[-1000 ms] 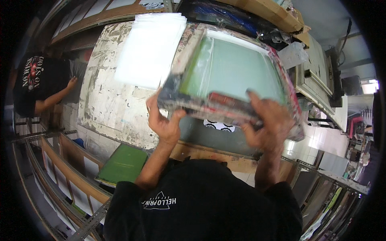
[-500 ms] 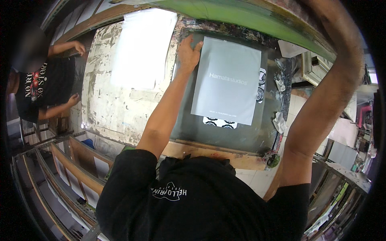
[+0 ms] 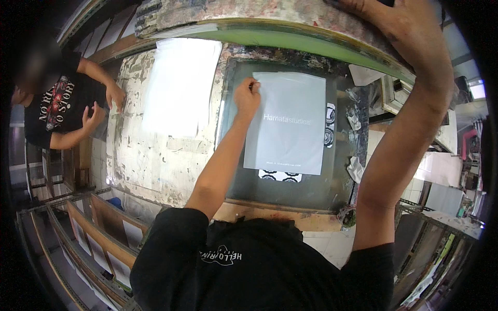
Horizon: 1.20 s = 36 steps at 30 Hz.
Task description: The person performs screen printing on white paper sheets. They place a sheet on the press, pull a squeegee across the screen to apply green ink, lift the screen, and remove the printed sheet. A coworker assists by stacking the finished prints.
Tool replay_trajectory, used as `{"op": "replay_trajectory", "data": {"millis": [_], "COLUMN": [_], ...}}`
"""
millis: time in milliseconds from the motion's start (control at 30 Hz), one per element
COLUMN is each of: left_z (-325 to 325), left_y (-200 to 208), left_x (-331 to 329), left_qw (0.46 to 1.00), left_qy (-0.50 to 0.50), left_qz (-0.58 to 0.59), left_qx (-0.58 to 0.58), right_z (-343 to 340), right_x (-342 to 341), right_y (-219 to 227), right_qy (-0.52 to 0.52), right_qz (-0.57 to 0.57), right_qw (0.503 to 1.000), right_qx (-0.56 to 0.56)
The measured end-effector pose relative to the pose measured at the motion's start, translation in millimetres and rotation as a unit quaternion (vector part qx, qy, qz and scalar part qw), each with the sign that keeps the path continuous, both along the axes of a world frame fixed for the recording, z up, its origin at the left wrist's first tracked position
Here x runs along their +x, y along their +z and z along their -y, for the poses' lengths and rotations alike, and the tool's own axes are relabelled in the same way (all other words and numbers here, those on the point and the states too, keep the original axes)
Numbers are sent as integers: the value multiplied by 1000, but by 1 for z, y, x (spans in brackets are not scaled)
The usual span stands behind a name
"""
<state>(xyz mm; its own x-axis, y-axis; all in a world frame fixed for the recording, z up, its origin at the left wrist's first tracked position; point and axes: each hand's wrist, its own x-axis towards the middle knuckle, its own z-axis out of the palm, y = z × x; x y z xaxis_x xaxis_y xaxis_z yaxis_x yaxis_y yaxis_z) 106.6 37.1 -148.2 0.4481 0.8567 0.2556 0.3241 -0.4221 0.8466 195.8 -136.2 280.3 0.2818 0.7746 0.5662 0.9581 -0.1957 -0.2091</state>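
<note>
A frosted grey plastic bag (image 3: 288, 140) with pale printed lettering lies flat on the dark glassy work surface (image 3: 236, 181). At its upper left corner my left hand (image 3: 247, 97) is closed in a pinch on the bag's edge. High at the right, my right hand (image 3: 404, 31) grips the edge of a raised screen-printing frame (image 3: 270, 15) with green mesh (image 3: 301, 42); some of its fingertips are cut off by the picture's rim. White pieces with black round patterns, one a card (image 3: 280, 175) below the bag and one a strip (image 3: 329, 125) on its right, stick out from under it.
A stack of white sheets (image 3: 181, 88) lies on the paint-stained board (image 3: 155, 160) to the left. Crumpled white paper (image 3: 355, 169) sits along the right edge. Beyond the board stands another person (image 3: 62, 109). Wooden frames (image 3: 101, 230) stand in a rack at lower left.
My left hand has closed from spread fingers into a pinch at the bag's corner. The raised frame shows more at the top. The other person's hands have shifted.
</note>
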Motion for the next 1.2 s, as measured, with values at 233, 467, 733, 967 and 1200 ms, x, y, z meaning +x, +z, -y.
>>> {"op": "replay_trajectory", "data": {"millis": [233, 467, 733, 967, 1200], "left_z": [-37, -104, -65, 109, 152], "left_y": [40, 18, 86, 152, 55], "left_x": [-89, -244, -288, -213, -271], "left_qw": [986, 964, 918, 894, 921], "left_qy": [76, 197, 344, -74, -70], "left_qz": [143, 176, -2, 382, 237], "left_qx": [-28, -14, 197, -221, -301], "right_z": [4, 17, 41, 95, 108], "right_x": [17, 16, -14, -86, -108], "right_y": [12, 3, -30, -109, -197], "right_qy": [17, 19, 1, 13, 19], "right_qz": [-116, -98, -38, -25, -304], "right_qw": [992, 994, 998, 998, 948], "right_qx": [-43, -41, -42, -49, -93]}}
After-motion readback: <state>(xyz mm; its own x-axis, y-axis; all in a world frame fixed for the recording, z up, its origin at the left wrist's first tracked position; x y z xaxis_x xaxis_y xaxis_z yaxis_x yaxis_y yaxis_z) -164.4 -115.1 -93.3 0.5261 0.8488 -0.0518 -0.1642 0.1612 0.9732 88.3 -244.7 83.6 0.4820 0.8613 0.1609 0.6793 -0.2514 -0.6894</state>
